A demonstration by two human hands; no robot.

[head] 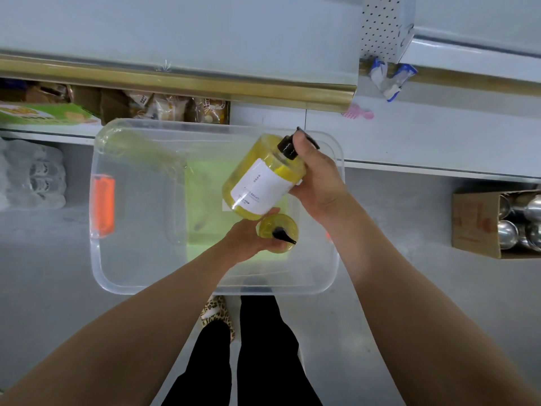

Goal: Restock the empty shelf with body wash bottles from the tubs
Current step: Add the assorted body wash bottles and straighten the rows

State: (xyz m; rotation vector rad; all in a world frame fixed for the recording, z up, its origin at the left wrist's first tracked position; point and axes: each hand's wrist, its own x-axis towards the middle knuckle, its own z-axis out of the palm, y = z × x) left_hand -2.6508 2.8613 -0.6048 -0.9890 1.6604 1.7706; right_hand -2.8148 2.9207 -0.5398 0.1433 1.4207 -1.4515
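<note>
Grips tilted bottle (260,177) by its neck in right hand (317,180), upright bottle (278,231) in left hand (248,240) inside tub (98,259); could drop either through slick one-handed holds

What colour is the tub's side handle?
Orange; the handle on the clear tub shows best in the head view.

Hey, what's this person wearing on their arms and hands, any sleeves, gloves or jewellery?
Nothing shows on either. The left hand and right hand are ungloved, with no ring on the parts in view. The left forearm and right forearm are bare to the frame edge: no sleeve, watch or bracelet.
</note>
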